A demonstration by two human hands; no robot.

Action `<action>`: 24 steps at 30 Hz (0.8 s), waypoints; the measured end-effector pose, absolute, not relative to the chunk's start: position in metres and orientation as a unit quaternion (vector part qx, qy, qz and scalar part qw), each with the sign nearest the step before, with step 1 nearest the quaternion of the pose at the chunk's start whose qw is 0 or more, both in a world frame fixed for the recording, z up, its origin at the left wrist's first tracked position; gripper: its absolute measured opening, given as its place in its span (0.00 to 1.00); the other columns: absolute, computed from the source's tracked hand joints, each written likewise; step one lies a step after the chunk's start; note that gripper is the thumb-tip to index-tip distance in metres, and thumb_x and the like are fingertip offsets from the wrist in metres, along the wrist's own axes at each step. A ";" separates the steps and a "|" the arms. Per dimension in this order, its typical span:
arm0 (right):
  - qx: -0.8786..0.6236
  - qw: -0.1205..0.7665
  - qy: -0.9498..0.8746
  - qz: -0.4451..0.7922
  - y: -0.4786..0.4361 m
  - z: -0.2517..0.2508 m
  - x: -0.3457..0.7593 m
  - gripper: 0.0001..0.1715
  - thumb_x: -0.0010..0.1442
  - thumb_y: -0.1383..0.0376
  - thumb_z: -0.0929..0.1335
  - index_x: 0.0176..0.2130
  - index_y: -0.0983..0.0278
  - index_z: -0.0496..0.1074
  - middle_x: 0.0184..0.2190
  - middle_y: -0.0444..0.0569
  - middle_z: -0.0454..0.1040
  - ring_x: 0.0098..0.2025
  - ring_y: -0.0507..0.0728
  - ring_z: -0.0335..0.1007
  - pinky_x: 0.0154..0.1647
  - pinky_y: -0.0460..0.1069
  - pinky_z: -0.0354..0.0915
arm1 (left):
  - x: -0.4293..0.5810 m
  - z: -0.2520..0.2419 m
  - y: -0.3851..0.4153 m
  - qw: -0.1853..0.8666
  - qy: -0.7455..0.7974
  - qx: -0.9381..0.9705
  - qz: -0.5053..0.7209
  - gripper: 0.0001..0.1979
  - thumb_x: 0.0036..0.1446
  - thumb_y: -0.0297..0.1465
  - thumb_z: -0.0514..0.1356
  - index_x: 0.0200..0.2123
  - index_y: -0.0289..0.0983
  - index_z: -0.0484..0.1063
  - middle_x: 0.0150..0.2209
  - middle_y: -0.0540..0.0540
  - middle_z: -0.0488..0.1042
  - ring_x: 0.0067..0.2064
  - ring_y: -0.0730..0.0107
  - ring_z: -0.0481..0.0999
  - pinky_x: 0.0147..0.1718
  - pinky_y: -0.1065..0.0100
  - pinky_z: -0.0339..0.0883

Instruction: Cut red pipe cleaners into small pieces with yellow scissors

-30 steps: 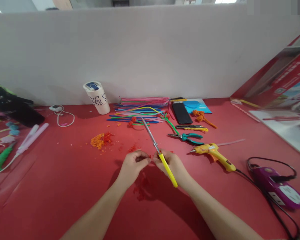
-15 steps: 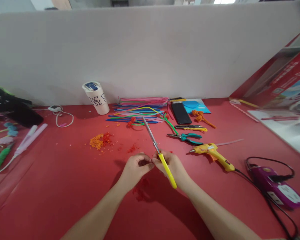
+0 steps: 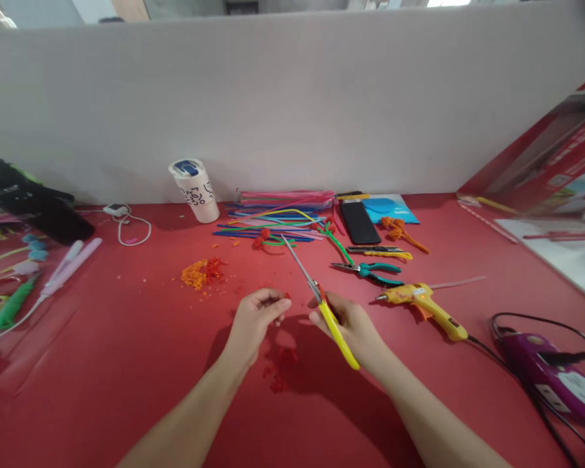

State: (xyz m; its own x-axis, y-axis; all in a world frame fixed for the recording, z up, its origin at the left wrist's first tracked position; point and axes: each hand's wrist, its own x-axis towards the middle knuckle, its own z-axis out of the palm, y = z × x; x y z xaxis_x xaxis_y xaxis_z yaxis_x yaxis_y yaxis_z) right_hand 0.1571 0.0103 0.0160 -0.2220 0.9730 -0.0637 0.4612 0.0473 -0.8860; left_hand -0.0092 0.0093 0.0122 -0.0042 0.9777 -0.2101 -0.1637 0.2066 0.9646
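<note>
My right hand (image 3: 355, 326) is closed around yellow-handled scissors (image 3: 322, 304), whose closed blades point up and away to the left. My left hand (image 3: 256, 320) pinches a small red fuzzy piece (image 3: 286, 296) between its fingertips, a short gap left of the scissors. Red trimmings (image 3: 281, 365) lie on the red table (image 3: 127, 364) just below both hands.
A pile of orange and red trimmings (image 3: 202, 272) lies ahead on the left. Behind are coloured pipe cleaners (image 3: 277, 218), a paper cup (image 3: 195, 190), a black phone (image 3: 359, 222) and green pliers (image 3: 373, 270). A yellow glue gun (image 3: 425, 302) and a purple device (image 3: 550, 374) are at the right.
My hands have drawn apart: the left with its red piece moved slightly left, the right with the scissors shifted right. The view has panned a little.
</note>
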 end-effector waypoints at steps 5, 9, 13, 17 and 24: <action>-0.562 0.162 -0.770 0.256 0.005 0.016 0.158 0.17 0.48 0.50 0.62 0.26 0.61 0.58 0.17 0.41 0.62 0.17 0.49 0.55 0.19 0.44 0.46 | -0.015 0.017 0.013 0.593 0.502 0.340 0.530 0.06 0.40 0.29 0.61 0.24 0.34 0.67 0.18 0.54 0.65 0.20 0.80 0.63 0.21 0.75 0.56; -0.549 0.105 -0.806 0.196 0.001 0.016 0.153 0.16 0.49 0.52 0.61 0.29 0.62 0.58 0.19 0.45 0.66 0.20 0.53 0.61 0.20 0.45 0.46 | -0.021 0.020 0.015 0.579 0.486 0.344 0.557 0.03 0.41 0.26 0.60 0.23 0.33 0.68 0.20 0.53 0.66 0.21 0.81 0.63 0.22 0.76 0.57; -0.548 0.109 -0.807 0.189 0.001 0.015 0.153 0.15 0.49 0.53 0.61 0.30 0.62 0.57 0.21 0.46 0.66 0.21 0.54 0.61 0.20 0.45 0.47 | -0.026 0.022 0.017 0.548 0.487 0.371 0.570 0.01 0.42 0.25 0.59 0.22 0.34 0.67 0.19 0.53 0.65 0.21 0.81 0.62 0.22 0.76 0.57; -0.573 0.155 -0.762 0.259 0.003 0.015 0.156 0.15 0.52 0.53 0.58 0.27 0.61 0.55 0.18 0.42 0.61 0.19 0.51 0.56 0.20 0.45 0.47 | -0.026 0.022 0.016 0.529 0.515 0.390 0.551 0.03 0.42 0.28 0.59 0.23 0.34 0.67 0.18 0.54 0.64 0.20 0.80 0.62 0.22 0.76 0.57; -0.522 0.256 -0.690 0.431 0.002 0.021 0.154 0.13 0.55 0.57 0.56 0.26 0.62 0.56 0.18 0.39 0.54 0.20 0.48 0.49 0.20 0.43 0.50 | -0.020 0.026 0.011 0.476 0.546 0.507 0.467 0.04 0.45 0.29 0.56 0.22 0.35 0.65 0.19 0.54 0.62 0.22 0.79 0.62 0.24 0.76 0.56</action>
